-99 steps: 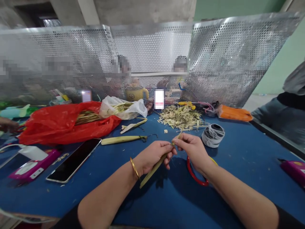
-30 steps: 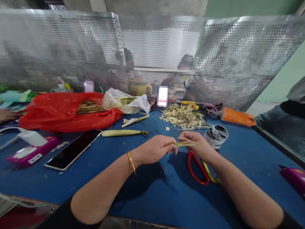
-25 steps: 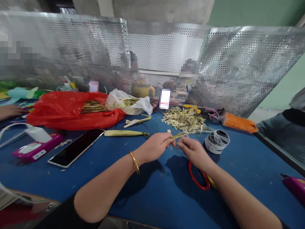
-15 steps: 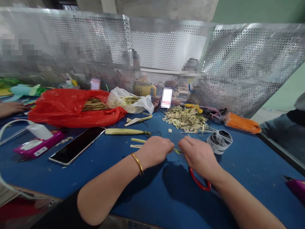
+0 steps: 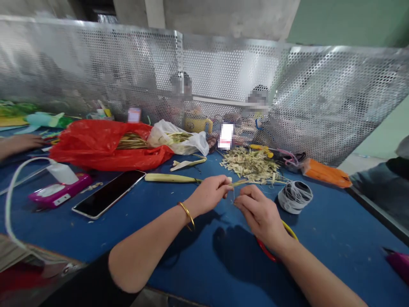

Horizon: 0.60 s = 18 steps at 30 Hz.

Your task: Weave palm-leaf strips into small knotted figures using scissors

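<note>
My left hand (image 5: pixel 209 195), with a gold bangle on the wrist, is closed on a thin green leaf strip (image 5: pixel 239 183) that pokes out to the right of its fingers. Just below and to the right, my right hand (image 5: pixel 260 213) pinches a fine thread that runs up toward the strip. Both hands hover over the blue table (image 5: pixel 198 256). Red and yellow scissor handles (image 5: pixel 289 228) lie partly hidden under my right wrist. A spool of white thread (image 5: pixel 294 197) sits to the right of my hands.
A pile of leaf trimmings (image 5: pixel 252 164) lies behind my hands. A red bag (image 5: pixel 96 147) and a white bag (image 5: pixel 179 140) hold leaf stalks. A loose stalk (image 5: pixel 171 178), a phone (image 5: pixel 108 199), a pink case (image 5: pixel 59 194) and an orange packet (image 5: pixel 324 174) lie about. A perforated metal screen (image 5: pixel 319 106) stands behind.
My left hand turned the leaf strip from pointing down toward me to pointing right. My right hand let go of its tip and dropped lower, pinching thread. The camera shifted left.
</note>
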### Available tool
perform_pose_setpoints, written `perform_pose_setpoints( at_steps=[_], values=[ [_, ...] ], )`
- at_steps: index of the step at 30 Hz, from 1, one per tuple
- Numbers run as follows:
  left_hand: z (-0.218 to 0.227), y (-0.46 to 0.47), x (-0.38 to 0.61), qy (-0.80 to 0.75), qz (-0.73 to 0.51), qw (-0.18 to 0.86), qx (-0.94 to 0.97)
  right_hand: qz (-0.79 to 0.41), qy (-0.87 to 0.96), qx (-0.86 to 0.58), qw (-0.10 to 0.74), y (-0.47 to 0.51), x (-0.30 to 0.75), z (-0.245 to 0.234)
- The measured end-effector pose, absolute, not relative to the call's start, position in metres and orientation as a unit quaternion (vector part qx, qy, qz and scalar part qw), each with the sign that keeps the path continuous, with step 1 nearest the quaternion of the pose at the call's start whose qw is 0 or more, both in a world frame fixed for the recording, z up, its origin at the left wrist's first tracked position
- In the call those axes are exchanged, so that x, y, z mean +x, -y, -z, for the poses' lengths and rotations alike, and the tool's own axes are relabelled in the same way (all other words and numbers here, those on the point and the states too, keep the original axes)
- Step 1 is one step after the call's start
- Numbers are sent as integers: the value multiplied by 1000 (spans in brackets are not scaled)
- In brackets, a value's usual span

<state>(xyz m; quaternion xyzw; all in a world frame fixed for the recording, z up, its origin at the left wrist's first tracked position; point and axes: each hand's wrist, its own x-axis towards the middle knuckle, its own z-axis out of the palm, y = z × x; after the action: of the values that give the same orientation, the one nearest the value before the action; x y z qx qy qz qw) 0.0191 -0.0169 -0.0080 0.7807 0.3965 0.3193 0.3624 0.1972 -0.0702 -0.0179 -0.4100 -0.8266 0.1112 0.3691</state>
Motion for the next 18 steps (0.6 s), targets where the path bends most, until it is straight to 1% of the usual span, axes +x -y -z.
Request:
perform_pose_setpoints(
  at_steps=[1, 2, 4, 6, 7, 10, 14, 18],
  values=[
    [9, 17, 20, -397, -312, 362, 784, -108, 836, -387, 374, 72, 196, 18],
    [11, 17, 20, -396, -304, 359, 788, -130, 837, -367, 383, 73, 194, 18],
    [12, 17, 22, -396, -297, 349, 796, -213, 823, -346, 397, 73, 193, 19],
    [12, 18, 22, -403, -300, 331, 799, -267, 798, -360, 403, 73, 191, 20],
    [12, 18, 23, -408, -301, 320, 800, -268, 792, -375, 402, 74, 191, 20],
    [12, 19, 24, -428, -299, 283, 805, -205, 808, -395, 386, 77, 189, 18],
    [16, 21, 26, -446, -276, 224, 822, -132, 868, -348, 330, 83, 185, 14],
    [17, 26, 27, -446, -235, 119, 855, -120, 884, -326, 312, 87, 182, 11]
  ],
)
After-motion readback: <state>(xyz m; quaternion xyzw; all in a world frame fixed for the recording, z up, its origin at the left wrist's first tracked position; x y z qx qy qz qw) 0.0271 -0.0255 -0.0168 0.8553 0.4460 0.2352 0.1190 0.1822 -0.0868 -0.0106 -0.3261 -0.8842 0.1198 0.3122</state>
